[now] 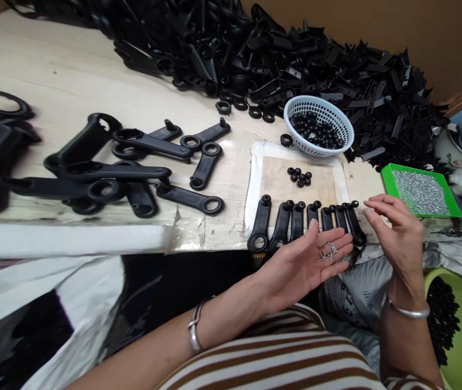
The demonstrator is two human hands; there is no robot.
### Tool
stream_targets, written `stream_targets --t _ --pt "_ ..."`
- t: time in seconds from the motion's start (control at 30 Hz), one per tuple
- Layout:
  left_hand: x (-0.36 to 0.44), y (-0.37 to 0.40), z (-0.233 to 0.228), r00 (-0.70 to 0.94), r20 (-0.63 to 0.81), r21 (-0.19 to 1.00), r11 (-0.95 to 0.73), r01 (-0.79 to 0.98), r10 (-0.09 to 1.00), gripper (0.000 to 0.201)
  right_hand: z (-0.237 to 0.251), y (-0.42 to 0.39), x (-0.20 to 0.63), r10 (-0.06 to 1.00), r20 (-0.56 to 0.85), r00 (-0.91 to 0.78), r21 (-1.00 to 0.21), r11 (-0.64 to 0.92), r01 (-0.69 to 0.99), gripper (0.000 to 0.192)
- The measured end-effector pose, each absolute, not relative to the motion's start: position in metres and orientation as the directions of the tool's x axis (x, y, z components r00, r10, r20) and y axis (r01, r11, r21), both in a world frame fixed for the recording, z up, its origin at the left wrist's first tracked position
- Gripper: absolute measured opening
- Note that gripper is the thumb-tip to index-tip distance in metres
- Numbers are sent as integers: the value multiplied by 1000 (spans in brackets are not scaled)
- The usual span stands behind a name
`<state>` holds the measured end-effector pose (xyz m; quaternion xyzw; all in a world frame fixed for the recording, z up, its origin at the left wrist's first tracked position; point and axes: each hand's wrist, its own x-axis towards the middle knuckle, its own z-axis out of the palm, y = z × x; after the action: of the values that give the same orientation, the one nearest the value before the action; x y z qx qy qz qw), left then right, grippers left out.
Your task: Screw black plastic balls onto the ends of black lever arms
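My left hand lies palm up at the table edge, fingers extended, with several small metal pins resting on them. My right hand is beside the row's right end, thumb and forefinger brought together. Whether a tiny piece sits between those fingertips I cannot make out. Several black plastic crank arms stand side by side along the edge, each with a ring at the near end and a small knob at the far end. The rightmost crank arm is closest to my right fingertips. My left hand partly covers the middle ones.
Loose black knobs lie on a white-edged mat. Behind is a light-blue basket of knobs; to the right, a green tray of metal pins. More crank arms lie left. A black parts heap fills the back.
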<state>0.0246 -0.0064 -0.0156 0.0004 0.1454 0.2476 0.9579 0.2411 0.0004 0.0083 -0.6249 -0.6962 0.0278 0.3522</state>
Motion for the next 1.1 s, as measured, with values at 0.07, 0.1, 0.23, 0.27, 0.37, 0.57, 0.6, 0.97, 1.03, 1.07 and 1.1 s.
stream_targets --t 0.07,0.1,0.23,0.27,0.37,0.57,0.6,0.97,1.03,1.07,1.1 --pt "26 -7 -16 832 -266 73 871 -486 487 52 17 -14 231 911 410 -52 -516 279 810 12" --pt "26 -7 -17 829 -258 78 866 -493 495 52 19 -20 226 921 373 -109 -536 310 785 14" --pt "28 -9 -20 813 -241 106 847 -520 529 52 22 -36 209 911 315 -266 -522 401 753 21" --pt "28 -10 -21 811 -237 109 844 -525 535 52 21 -38 206 906 322 -276 -502 410 761 22" --pt "28 -10 -22 813 -212 109 840 -531 542 51 18 -40 201 897 339 -284 -442 418 793 24" --pt "28 -10 -23 812 -208 116 838 -534 546 49 15 -42 197 891 311 -329 -405 438 803 28" --pt "28 -10 -23 813 -211 120 840 -529 542 50 16 -42 196 892 306 -332 -410 439 800 27" --pt "25 -11 -25 842 -211 124 868 -481 497 52 20 -40 214 940 337 -48 -605 255 754 7" --pt "25 -11 -25 845 -222 120 874 -471 486 54 16 -33 223 935 344 82 -627 164 761 2" --pt "25 -11 -24 847 -226 123 877 -465 481 55 14 -28 226 929 348 126 -633 134 762 3" --pt "25 -11 -24 848 -229 127 878 -461 479 57 12 -23 228 924 355 143 -629 123 767 4"
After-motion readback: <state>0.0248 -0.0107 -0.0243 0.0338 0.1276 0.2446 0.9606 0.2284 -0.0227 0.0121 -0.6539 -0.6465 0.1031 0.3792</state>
